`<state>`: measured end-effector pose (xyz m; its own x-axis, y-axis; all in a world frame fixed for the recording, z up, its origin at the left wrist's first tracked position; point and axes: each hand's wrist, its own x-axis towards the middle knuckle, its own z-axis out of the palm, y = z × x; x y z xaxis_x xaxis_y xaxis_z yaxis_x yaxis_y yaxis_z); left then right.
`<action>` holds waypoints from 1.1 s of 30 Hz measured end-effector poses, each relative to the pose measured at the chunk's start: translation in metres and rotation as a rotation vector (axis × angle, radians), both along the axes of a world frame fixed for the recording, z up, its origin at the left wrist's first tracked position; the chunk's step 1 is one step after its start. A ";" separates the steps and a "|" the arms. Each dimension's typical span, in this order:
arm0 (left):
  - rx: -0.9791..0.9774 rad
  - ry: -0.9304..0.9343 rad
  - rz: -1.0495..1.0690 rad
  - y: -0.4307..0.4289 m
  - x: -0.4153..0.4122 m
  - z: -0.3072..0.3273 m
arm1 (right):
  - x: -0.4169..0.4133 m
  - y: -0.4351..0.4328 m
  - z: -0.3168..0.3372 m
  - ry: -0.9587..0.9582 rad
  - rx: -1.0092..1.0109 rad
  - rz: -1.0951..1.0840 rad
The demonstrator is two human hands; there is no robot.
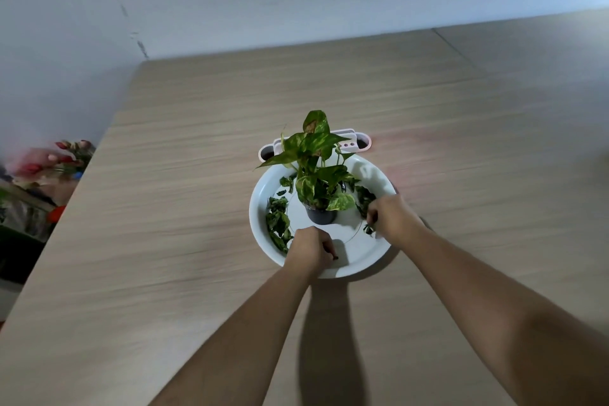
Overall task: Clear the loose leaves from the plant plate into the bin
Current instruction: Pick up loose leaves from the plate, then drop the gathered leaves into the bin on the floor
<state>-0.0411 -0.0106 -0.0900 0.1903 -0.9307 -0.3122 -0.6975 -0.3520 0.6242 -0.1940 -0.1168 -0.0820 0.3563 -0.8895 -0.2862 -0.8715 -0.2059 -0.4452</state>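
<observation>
A white round plate sits on the wooden table with a small dark pot at its centre, holding a green and yellow leafy plant. Loose dark green leaves lie along the plate's left side, and more loose leaves lie on its right. My left hand rests closed over the plate's near part with a small dark leaf bit at its fingertips. My right hand is closed on leaves at the plate's right rim. No bin is clearly in view.
A white and pink holder with round openings stands just behind the plate. The wooden table ends at a white wall at the back. Red and pink flowers and clutter lie past the table's left edge.
</observation>
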 end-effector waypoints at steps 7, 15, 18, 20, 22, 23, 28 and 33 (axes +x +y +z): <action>-0.112 0.025 0.112 0.005 -0.004 0.020 | -0.011 0.007 0.022 -0.087 -0.075 -0.097; -0.163 -0.015 -0.105 0.006 -0.078 0.050 | -0.093 0.035 0.055 -0.123 -0.143 -0.174; -0.148 0.003 -0.228 0.005 -0.140 0.061 | -0.160 0.058 0.068 -0.141 -0.156 -0.262; -0.147 0.015 -0.306 0.006 -0.192 0.069 | -0.213 0.080 0.072 -0.168 -0.165 -0.365; -0.150 0.028 -0.394 0.013 -0.251 0.072 | -0.274 0.112 0.075 -0.167 -0.179 -0.483; -0.143 0.032 -0.441 0.019 -0.278 0.072 | -0.301 0.127 0.075 -0.148 -0.179 -0.535; -0.038 0.022 -0.746 0.074 -0.425 0.047 | -0.444 0.228 0.055 -0.034 -0.071 -0.744; 0.109 -0.031 -0.970 0.134 -0.514 -0.012 | -0.519 0.324 -0.016 -0.011 0.100 -0.911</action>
